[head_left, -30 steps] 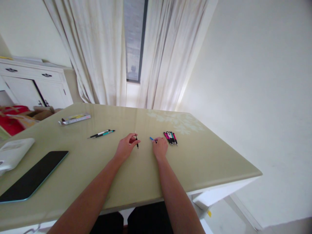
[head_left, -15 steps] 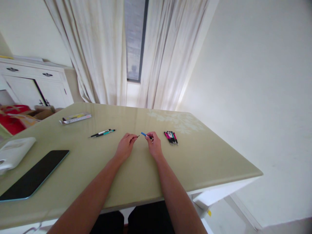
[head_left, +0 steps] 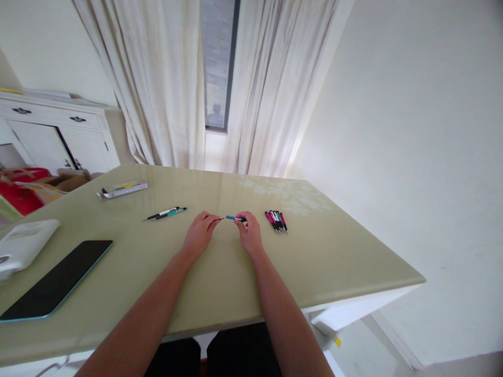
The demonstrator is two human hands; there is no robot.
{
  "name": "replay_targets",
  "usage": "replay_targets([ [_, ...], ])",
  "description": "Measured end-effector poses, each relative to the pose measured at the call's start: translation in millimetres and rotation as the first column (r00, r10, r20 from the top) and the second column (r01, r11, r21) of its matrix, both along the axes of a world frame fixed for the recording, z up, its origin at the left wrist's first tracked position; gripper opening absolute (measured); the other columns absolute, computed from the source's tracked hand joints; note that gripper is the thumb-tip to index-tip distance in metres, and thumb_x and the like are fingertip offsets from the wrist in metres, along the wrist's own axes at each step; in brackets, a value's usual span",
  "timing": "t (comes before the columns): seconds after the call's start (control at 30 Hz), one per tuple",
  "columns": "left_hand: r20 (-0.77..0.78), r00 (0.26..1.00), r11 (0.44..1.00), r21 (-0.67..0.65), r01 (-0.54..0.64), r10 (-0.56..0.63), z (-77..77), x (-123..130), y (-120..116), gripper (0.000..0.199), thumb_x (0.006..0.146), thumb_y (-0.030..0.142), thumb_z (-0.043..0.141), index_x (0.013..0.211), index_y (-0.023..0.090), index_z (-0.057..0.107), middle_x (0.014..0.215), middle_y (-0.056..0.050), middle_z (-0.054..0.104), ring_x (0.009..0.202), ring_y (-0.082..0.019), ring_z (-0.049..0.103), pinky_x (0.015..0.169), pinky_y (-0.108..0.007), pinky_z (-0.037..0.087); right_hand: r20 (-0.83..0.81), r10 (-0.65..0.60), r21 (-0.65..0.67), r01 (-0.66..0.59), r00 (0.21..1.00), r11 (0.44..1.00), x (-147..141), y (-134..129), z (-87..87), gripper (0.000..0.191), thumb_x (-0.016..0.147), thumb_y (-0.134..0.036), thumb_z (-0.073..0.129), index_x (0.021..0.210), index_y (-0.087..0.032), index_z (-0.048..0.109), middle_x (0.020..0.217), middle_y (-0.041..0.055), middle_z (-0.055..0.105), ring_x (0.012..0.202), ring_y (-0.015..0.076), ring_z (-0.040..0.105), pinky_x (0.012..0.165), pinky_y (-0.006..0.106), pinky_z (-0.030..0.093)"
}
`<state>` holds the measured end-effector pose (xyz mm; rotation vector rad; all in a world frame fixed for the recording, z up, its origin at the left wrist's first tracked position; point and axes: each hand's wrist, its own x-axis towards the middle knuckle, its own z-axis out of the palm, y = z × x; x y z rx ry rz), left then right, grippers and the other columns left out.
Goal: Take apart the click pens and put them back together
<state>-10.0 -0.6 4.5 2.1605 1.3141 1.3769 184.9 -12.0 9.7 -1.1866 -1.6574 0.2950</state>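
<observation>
Above the middle of the desk (head_left: 334, 262), we have our left hand (head_left: 197, 235) pinching a thin dark piece (head_left: 222, 218), its tip pointing right. Our right hand (head_left: 251, 235) grasps a blue piece (head_left: 230, 218) between thumb and fingers, its long axis running left to right and its blue end facing that tip. The two lie nearly in line, near each other, a small gap between them (how the dark one seats in our grip is too small to tell). The cluster of pens (head_left: 276, 221) is right of our right hand, the nearer one.
</observation>
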Motion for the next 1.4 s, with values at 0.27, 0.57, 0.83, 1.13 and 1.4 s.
replay_targets([
  [0.27,0.261,0.965,0.975,-0.209,0.079,-0.023,6.7,-5.9,0.7,0.025,0.078,0.046,0.073,0.089,0.023,0.079,0.079,-0.005,0.074,0.073,-0.024,0.065,0.073,-0.035,0.051,-0.052,0.145,-0.122,-0.15,0.988,0.981,-0.5,-1.6,1.8,0.011,0.089,-0.028,0.063,0.095,-0.021,0.07,0.096,0.0031,0.073,0.083,0.0173,0.063,0.072,0.027,0.047],
  [0.57,0.45,0.892,0.939,-0.284,0.193,-0.047,7.1,-7.7,3.8,0.04,0.063,0.049,0.085,0.086,0.017,0.077,0.086,-0.008,0.079,0.079,-0.023,0.071,0.079,-0.035,0.056,-0.243,0.232,-0.167,-0.276,0.942,0.947,-0.1,4.1,-2.5,0.018,0.084,-0.036,0.067,0.091,-0.02,0.073,0.083,0.0018,0.07,0.071,0.0157,0.057,0.067,0.027,0.043],
  [0.83,0.453,0.891,0.928,-0.314,0.202,-0.041,8.0,-6.5,1.8,0.044,0.059,0.049,0.088,0.087,0.017,0.076,0.085,-0.009,0.079,0.078,-0.024,0.073,0.075,-0.036,0.058,-0.364,0.225,-0.171,-0.302,0.904,0.938,-2.4,3.5,-1.0,0.021,0.079,-0.038,0.072,0.089,-0.02,0.073,0.079,0.0008,0.067,0.067,0.0142,0.054,0.064,0.026,0.042],
  [1.13,0.475,0.879,0.902,-0.365,0.231,-0.033,5.4,-2.4,2.9,0.052,0.078,0.063,0.068,0.095,0.015,0.077,0.075,-0.007,0.076,0.062,-0.019,0.068,0.062,-0.031,0.057,-0.39,0.188,-0.192,-0.279,0.901,0.941,-6.3,4.2,-2.6,0.022,0.078,-0.038,0.073,0.087,-0.018,0.073,0.073,0.0,0.065,0.064,0.0135,0.053,0.062,0.026,0.041],
  [1.4,0.523,0.846,0.893,-0.325,0.31,-0.103,0.2,-4.7,6.1,0.058,0.06,0.048,0.09,0.105,0.017,0.073,0.099,-0.011,0.079,0.092,-0.026,0.075,0.092,-0.043,0.058,-0.427,0.157,-0.248,-0.283,0.891,0.927,-5.2,5.1,-3.1,0.022,0.08,-0.039,0.07,0.083,-0.018,0.072,0.069,0.0012,0.066,0.062,0.0145,0.057,0.062,0.027,0.044],
])
